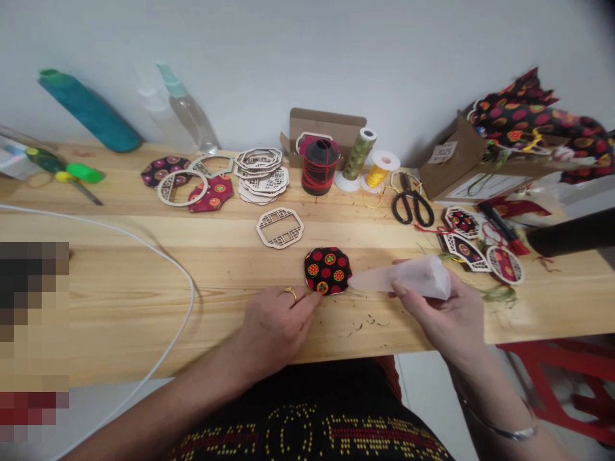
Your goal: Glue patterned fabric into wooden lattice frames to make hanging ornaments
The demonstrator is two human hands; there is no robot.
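In front of me on the wooden table lies an octagonal piece covered in black fabric with red and orange flower dots (328, 271). My left hand (278, 320), fingers curled, grips its lower left edge with the fingertips. Closed around a translucent white squeeze bottle (418, 278) is my right hand (451, 314). The bottle lies nearly level, its long nozzle pointing left with the tip at the right edge of the fabric piece. Just behind the piece rests a flat wooden lattice frame (280, 228).
Behind stand stacked lattice frames (261, 169), a red thread spool (319, 168), green thread (358, 155), yellow thread (380, 170) and black scissors (412, 203). A cardboard box (454, 157) with fabric stands right. A white cable (185, 269) crosses the left; spray bottles (189, 118) lean by the wall.
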